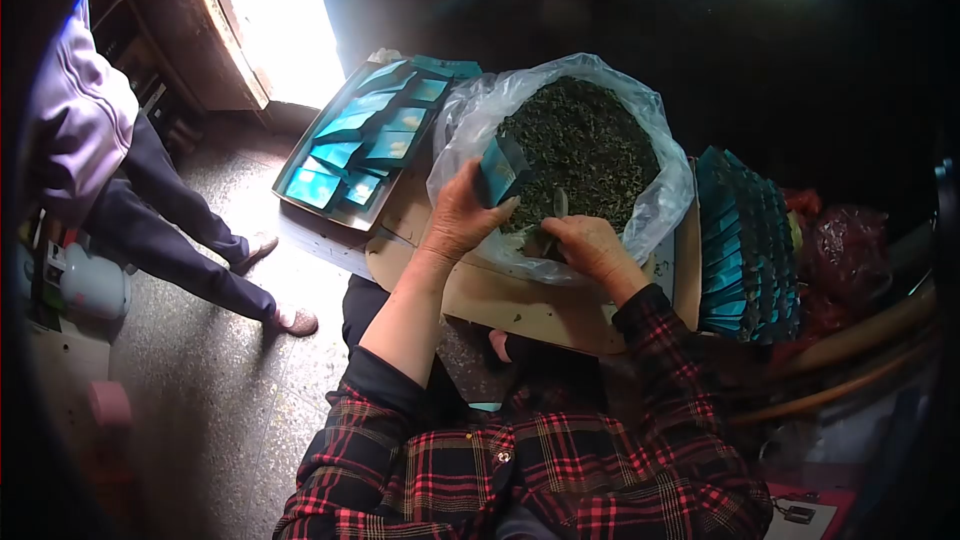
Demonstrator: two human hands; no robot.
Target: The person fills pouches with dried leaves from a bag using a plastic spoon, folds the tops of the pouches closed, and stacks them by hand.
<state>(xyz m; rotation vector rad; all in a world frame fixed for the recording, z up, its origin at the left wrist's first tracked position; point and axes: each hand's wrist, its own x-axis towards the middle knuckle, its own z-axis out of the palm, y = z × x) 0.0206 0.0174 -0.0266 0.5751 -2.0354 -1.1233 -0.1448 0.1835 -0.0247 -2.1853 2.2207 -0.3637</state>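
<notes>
My left hand (464, 212) grips a small teal pouch (503, 170), held tilted over the near left part of a big clear plastic bag (668, 180). Dark, dried loose leaves (585, 145) that look like tea fill the bag, its rim folded outward. Just right of the pouch, my right hand (590, 248) is closed around a small scoop (560, 203); only a pale, shiny end shows above the fingers, the rest hidden by my hand. Both hands are above the near edge of the leaves, a short gap between them.
Several teal pouches lie in a shallow tray (292, 202) left of the bag. A dense row of teal pouches (740, 250) stands at the right, beside red plastic bags (850, 250). Cardboard (540, 312) lies under the bag. Another person (90, 130) stands at the left.
</notes>
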